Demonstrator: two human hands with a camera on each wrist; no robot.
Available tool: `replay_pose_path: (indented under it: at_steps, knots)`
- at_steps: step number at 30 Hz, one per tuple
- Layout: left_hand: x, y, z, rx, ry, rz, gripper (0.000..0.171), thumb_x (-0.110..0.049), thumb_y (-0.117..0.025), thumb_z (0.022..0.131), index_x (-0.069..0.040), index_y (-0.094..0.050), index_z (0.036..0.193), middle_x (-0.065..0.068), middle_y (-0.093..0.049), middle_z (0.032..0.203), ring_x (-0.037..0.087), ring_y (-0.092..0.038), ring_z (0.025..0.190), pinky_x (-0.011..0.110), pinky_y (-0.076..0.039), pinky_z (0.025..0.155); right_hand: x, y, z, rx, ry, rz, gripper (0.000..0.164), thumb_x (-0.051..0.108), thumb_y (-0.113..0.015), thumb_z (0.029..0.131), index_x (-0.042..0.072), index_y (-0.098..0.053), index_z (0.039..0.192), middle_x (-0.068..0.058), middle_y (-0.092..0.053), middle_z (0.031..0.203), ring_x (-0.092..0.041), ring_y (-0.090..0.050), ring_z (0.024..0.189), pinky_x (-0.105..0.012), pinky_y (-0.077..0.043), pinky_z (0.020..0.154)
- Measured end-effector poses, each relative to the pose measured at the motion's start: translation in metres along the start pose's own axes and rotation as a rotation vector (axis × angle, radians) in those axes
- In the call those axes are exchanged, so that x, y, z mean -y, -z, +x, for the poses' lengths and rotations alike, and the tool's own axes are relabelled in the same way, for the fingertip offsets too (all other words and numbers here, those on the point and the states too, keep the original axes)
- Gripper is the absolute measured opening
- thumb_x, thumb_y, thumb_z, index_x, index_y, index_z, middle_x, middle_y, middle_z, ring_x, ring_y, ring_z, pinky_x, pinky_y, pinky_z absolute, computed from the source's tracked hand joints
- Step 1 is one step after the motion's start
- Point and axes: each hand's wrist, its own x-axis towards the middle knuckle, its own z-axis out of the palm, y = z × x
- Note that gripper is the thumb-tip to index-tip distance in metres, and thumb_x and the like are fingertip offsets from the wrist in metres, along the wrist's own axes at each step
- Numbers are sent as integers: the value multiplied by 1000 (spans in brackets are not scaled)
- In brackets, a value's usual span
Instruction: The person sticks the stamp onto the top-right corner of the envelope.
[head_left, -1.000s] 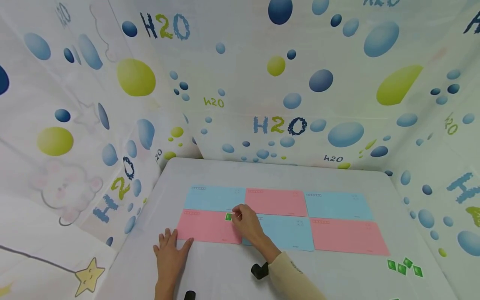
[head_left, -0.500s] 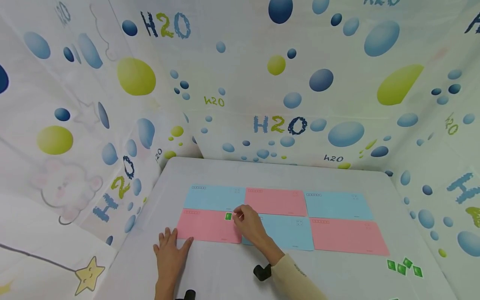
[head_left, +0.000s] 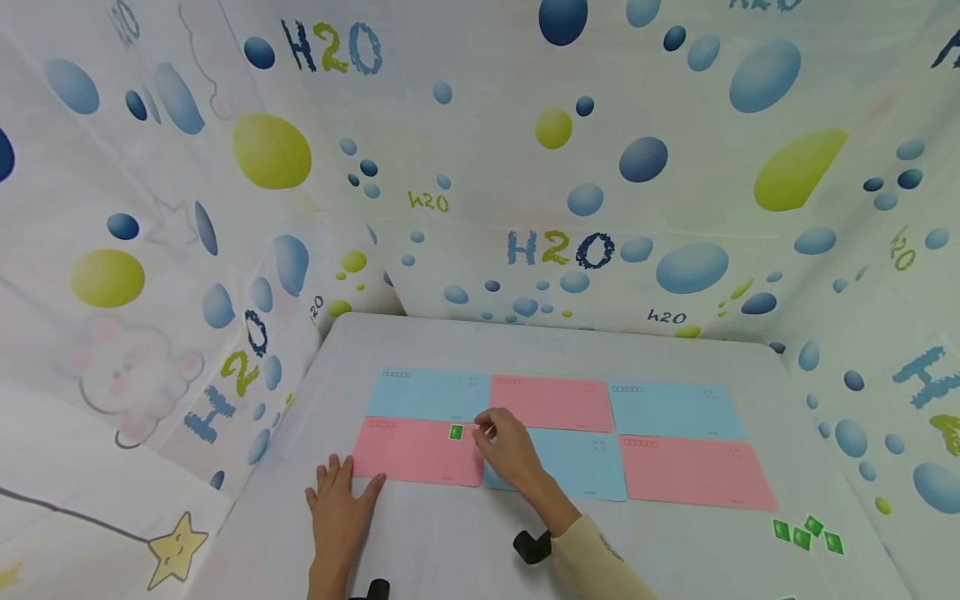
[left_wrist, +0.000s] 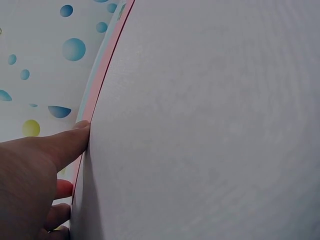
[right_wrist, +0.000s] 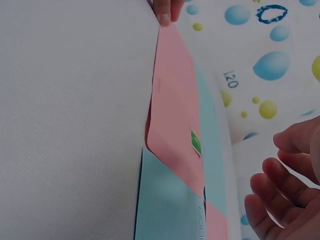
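Note:
A small green stamp with a white border lies at the upper right corner of the front left pink envelope. Just to its right hovers my right hand, fingers loosely bent. In the right wrist view that hand holds nothing, and the stamp lies apart from it. My left hand rests at the pink envelope's lower left, fingers spread. The left wrist view has its thumb touching the envelope's edge.
More pink and blue envelopes lie edge to edge in two rows on the white table. Several loose green stamps lie at the right front. Patterned sheets stand behind and beside the table.
My right hand has drawn a little to the right, away from the stamp, which stays on the pink envelope. The left hand keeps its place.

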Motion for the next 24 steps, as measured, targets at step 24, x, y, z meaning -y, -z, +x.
replay_pose_path:
  at_steps: [24]
  knots:
    - [0,0,-1,2,0,-15,83,-41,-69,91,9,-37,149,36,-21,158,54,-11,150,72,1,119,5,21,-11,-66,30,-42,20,16,-67,96,5,-67,112,-2,-66,103,-19,-63,91,-28,-55,77]
